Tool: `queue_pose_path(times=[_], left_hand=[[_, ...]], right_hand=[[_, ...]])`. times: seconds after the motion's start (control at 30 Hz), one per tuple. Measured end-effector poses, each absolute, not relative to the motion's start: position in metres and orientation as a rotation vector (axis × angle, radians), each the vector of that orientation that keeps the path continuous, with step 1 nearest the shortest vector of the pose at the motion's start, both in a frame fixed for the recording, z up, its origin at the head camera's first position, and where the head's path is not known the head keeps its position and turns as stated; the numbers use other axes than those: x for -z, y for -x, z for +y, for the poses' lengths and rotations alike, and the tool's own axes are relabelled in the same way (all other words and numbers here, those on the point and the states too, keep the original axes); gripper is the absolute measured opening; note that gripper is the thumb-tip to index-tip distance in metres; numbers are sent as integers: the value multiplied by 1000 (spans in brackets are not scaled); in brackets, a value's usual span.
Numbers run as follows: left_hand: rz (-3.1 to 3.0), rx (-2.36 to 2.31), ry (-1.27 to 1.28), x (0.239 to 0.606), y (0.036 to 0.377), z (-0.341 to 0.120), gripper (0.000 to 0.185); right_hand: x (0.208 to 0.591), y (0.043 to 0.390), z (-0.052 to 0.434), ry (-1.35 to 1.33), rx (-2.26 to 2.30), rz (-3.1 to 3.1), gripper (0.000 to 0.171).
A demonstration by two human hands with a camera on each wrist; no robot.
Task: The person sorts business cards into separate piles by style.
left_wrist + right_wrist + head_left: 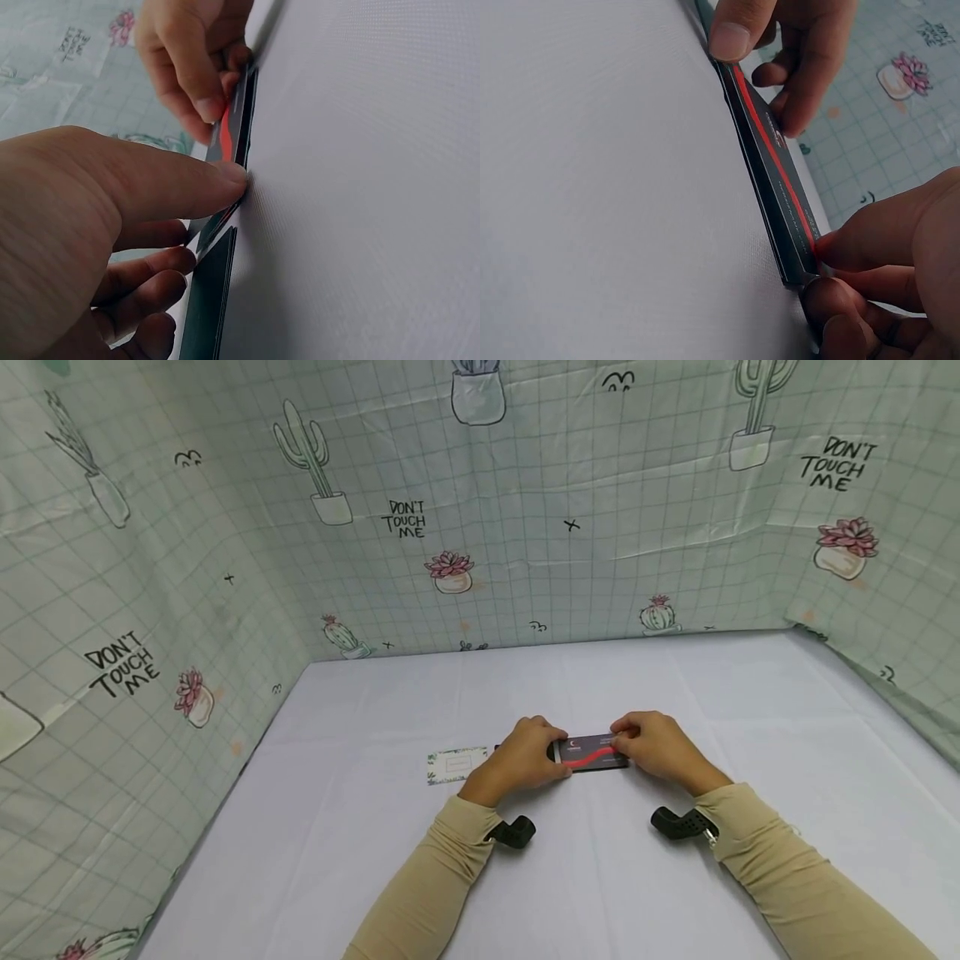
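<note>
A dark grey card (588, 750) with a wavy red stripe lies over a thin black card holder (761, 187) on the white table. My left hand (528, 753) grips the left end across its width, thumb at the near edge and fingertips at the far edge. At the right end, my right hand (654, 745) pinches the card between thumb and fingers. In the left wrist view, another flat dark panel (206, 296) extends past the left hand's fingers, mostly hidden from the head view.
A white card (456, 765) with a green leafy border lies left of my left hand. White cloth covers the table (360, 860). Behind and at the sides hangs a pale gridded curtain (525, 527) printed with cacti.
</note>
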State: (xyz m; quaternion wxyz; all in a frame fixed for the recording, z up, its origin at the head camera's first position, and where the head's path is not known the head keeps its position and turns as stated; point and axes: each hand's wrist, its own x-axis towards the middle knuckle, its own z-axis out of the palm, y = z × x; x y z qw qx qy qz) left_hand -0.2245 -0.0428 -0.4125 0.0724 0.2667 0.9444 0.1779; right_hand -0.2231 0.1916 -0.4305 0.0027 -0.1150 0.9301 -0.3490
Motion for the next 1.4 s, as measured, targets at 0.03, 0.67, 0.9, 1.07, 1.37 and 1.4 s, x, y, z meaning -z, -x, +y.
queue_pose_path(times=[0.03, 0.67, 0.9, 1.07, 1.37, 1.4], left_hand=[[2836, -541, -802, 413, 225, -43, 53], [2856, -526, -851, 413, 226, -52, 50], [2857, -537, -849, 417, 227, -52, 49], [2859, -530, -884, 418, 227, -52, 48], [2860, -562, -877, 418, 226, -58, 50], [2860, -580, -873, 418, 226, -60, 49]], right_hand=[[431, 223, 191, 359, 1090, 2922, 26], [429, 223, 184, 382, 1085, 2968, 22], [429, 222, 185, 334, 1083, 2942, 25], [428, 221, 185, 289, 1108, 2912, 29], [430, 220, 189, 271, 1208, 2888, 31], [430, 220, 190, 277, 1216, 2906, 30]])
